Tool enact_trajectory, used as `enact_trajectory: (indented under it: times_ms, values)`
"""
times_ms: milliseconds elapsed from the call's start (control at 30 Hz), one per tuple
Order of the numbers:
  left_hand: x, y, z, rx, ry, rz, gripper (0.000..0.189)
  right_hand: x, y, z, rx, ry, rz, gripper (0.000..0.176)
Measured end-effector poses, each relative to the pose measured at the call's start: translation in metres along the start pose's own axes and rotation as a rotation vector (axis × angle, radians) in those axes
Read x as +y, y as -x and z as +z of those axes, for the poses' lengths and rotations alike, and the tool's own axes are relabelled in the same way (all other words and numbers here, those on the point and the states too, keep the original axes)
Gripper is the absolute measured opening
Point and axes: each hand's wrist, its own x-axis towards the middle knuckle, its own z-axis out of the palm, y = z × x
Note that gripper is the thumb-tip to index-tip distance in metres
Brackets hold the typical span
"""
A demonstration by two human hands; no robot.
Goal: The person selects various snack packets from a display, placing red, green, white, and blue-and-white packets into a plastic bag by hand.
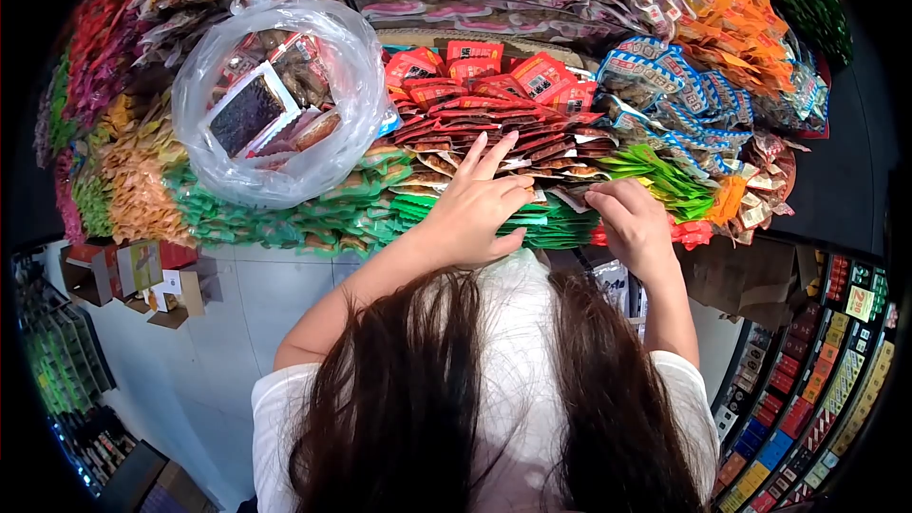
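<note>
My left hand [475,207] lies palm down in the middle of the frame on the heap of dark red packets [480,128]. The fingers are spread wide and flat over them, and the thumb is stretched toward the green packets [556,228] at the near edge of the display. It grips nothing.

My right hand [638,226] is just beside it, to the right of centre. Its fingers [604,198] are curled in close and narrow, with the tips pressed down where the red packets meet the green ones. I cannot tell whether a packet is pinched between them or only touched.

Just right of that hand a fan of bright lime packets [665,176] runs out toward a few orange and pale ones. Above it, blue and white packets [665,71] are piled, and further to the upper right are orange packets [727,0].

In the upper left of the frame a clear plastic bag [204,119] sits on top of the display. Its mouth is open, and a dark packet with a white border and some brown ones lie inside. It is near my left hand but not touching it. Below and left of the bag are yellow-orange packets [133,185].

In the lower right, store shelves [817,380] hold rows of small coloured boxes. Cardboard boxes [142,275] stand at the lower left.
</note>
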Motion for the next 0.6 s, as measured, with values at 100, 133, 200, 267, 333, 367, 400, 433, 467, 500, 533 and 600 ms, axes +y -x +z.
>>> enact_trajectory:
  times_ms: [100, 133, 200, 267, 333, 367, 400, 433, 467, 500, 533, 600]
  values:
    - [0.000, 0.001, 0.002, 0.012, -0.008, 0.001, 0.039, -0.001, -0.003, 0.012, 0.017, 0.025, 0.024, 0.033]
    - [0.000, 0.001, 0.002, 0.012, -0.008, 0.000, 0.039, -0.001, -0.003, 0.017, 0.048, 0.021, 0.041, 0.032]
    - [0.001, 0.002, 0.003, 0.023, -0.019, 0.006, 0.039, -0.001, -0.004, 0.027, 0.060, 0.006, 0.050, 0.030]
    - [0.001, 0.002, 0.003, 0.025, -0.024, 0.005, 0.039, 0.001, -0.003, 0.029, 0.073, -0.008, 0.058, 0.029]
    - [0.000, 0.003, 0.003, 0.029, -0.034, 0.001, 0.039, 0.005, -0.002, 0.028, 0.023, -0.054, 0.066, 0.026]
    - [0.000, 0.003, 0.003, 0.030, -0.027, 0.005, 0.039, 0.005, -0.004, 0.023, 0.024, -0.070, 0.079, 0.023]
    - [0.000, 0.003, 0.003, 0.030, -0.019, 0.010, 0.039, 0.008, -0.004, 0.020, 0.094, -0.104, 0.097, 0.021]
    - [0.000, 0.003, 0.002, 0.033, -0.019, 0.008, 0.039, 0.010, -0.003, 0.019, 0.136, -0.114, 0.151, 0.020]
    - [0.000, 0.003, 0.002, 0.037, -0.020, 0.010, 0.039, 0.011, -0.003, 0.018, 0.176, -0.125, 0.206, 0.018]
    - [0.000, 0.003, 0.002, 0.040, -0.019, 0.013, 0.039, 0.010, -0.002, 0.019, 0.174, -0.125, 0.205, 0.018]
    - [0.000, 0.003, 0.002, 0.039, -0.018, 0.011, 0.039, 0.008, -0.002, 0.019, 0.165, -0.121, 0.218, 0.019]
    - [0.000, 0.003, 0.003, 0.034, -0.025, 0.009, 0.039, 0.003, -0.001, 0.022, 0.157, -0.117, 0.238, 0.020]
